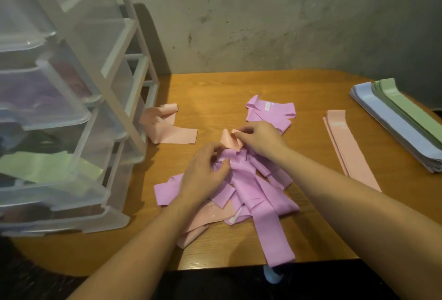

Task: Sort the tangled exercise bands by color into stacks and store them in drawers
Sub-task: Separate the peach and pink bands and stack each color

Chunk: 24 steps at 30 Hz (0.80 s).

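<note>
The right hand (259, 139) pinches the folded end of a peach band (230, 141) between thumb and fingertips, lifting it just above the tangled pile (248, 189), while the left hand (205, 170), just beside and nearer the person than that pinch, curls its fingers into the pink bands at the top of the same pile. The pinched peach end stands up between the two hands, touching the pink loops below it. Beneath and toward the person from the grip the pile spreads across the wooden table (299, 84), mostly pink strips with a peach band (210, 213) showing under the left wrist, and one long pink strip (275, 240) running to the table's near edge. Just beyond the right hand lies a smaller heap of pink bands (270, 113), its near edge touching or hidden by the knuckles. To the left of the grip a loose peach band (167, 127) lies crumpled near the foot of the clear plastic drawer unit (71, 108); one drawer there holds a pale green band (47, 165). To the right of the grip, apart from it, a flat peach stack (346, 146) lies straight, and further right sits a stack of lavender and green bands (401, 122) at the table's edge.
</note>
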{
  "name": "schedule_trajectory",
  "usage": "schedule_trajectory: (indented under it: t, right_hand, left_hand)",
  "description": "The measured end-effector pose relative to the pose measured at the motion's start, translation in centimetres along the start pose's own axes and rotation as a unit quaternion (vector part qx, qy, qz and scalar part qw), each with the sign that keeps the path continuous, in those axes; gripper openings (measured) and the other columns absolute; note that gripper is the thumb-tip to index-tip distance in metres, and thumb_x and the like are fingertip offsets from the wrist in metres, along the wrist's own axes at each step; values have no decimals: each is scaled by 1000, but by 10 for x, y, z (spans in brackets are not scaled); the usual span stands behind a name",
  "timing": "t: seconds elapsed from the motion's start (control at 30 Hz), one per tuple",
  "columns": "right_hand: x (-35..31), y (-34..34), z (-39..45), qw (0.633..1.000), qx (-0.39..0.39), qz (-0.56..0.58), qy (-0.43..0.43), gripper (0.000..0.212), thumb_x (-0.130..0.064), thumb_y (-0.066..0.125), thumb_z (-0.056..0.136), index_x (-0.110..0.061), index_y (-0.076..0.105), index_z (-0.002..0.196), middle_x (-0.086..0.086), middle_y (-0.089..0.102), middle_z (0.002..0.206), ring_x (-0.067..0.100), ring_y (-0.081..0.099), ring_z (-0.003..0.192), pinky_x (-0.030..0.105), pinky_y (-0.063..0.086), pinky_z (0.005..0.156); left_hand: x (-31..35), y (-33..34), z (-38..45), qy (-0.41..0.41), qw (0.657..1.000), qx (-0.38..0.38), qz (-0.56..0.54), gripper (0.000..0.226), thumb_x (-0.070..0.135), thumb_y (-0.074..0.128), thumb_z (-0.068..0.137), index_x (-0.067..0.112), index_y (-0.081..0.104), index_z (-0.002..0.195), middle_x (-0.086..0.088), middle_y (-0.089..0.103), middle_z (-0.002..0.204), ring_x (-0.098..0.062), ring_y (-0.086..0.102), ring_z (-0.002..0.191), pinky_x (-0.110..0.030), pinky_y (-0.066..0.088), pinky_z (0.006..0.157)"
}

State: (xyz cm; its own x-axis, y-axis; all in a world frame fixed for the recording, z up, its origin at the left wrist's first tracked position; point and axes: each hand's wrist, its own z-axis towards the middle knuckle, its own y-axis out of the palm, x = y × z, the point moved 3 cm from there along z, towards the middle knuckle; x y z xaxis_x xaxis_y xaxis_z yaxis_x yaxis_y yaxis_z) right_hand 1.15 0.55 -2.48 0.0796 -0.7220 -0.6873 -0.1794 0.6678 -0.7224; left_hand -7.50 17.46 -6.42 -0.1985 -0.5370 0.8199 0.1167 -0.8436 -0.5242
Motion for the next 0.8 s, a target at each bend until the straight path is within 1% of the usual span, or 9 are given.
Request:
schedule_trajectory:
  t: [0.07,0.2,0.3,0.37,0.43,0.5,0.57,0.63,0.8]
  right_hand:
    - [-2,-1,-16,999,-2,29,-23,20,-39,63,96,-29,78,105,-12,76,102,5,66,96,32,52,88]
    - [-9,-16,-46,990,33,133,-45,21,-30,58,98,-40,74,89,-24,74,93,-7,64,94,21,48,85]
    - [-10,-30,-62,967,74,244,-17,25,-15,56,99,-24,75,84,-12,74,86,-4,64,84,16,48,81]
    - [-9,-38,-71,945,75,318,14,26,-13,55,99,-14,76,83,1,75,86,8,65,84,26,51,84]
    - [-8,-43,-79,912,72,401,54,29,-13,53,100,-15,71,79,0,70,76,13,62,75,29,51,72]
    - [-4,-47,-87,884,67,454,91,26,-11,48,101,-13,61,78,-3,58,62,11,53,59,21,44,54]
    - [0,-53,-94,885,71,449,104,18,-12,48,97,-10,61,84,7,50,70,20,47,65,24,36,51]
    - [5,-58,-101,897,75,424,98,28,-11,47,93,-14,67,73,7,51,71,21,46,68,29,33,55]
    - [11,-67,-115,879,87,454,118,42,-4,43,94,-23,57,59,-12,52,53,5,46,53,22,34,50]
  left_hand:
    - [1,-1,-1,-6,1000,8,-22,38,33,68,85,39,48,116,14,57,112,-2,59,98,-36,54,85]
    - [6,-4,-3,22,999,21,-37,62,21,74,83,55,39,121,25,46,115,-7,56,93,-32,53,80]
    - [10,-4,-4,52,998,15,-23,60,24,73,82,45,42,129,21,43,125,-2,55,96,-35,54,81]
    - [10,-4,-4,70,997,6,-12,60,26,74,81,38,44,132,12,43,129,1,53,104,-36,55,84]
    - [8,-5,-4,101,995,17,-2,63,26,76,77,30,48,133,7,44,133,-1,50,116,-38,55,88]
    - [7,-6,-4,105,994,27,-21,61,33,76,76,25,50,131,5,43,136,-11,51,124,-36,54,94]
    - [12,-9,-4,92,994,11,-53,56,39,68,80,29,47,131,2,40,139,-9,48,127,-23,49,100]
    - [21,-12,0,99,994,-17,-49,54,40,62,83,31,45,134,1,40,144,-5,43,133,-15,39,106]
    - [55,-1,4,67,990,-70,-106,51,45,63,84,39,47,133,19,50,135,-6,51,128,-24,42,106]
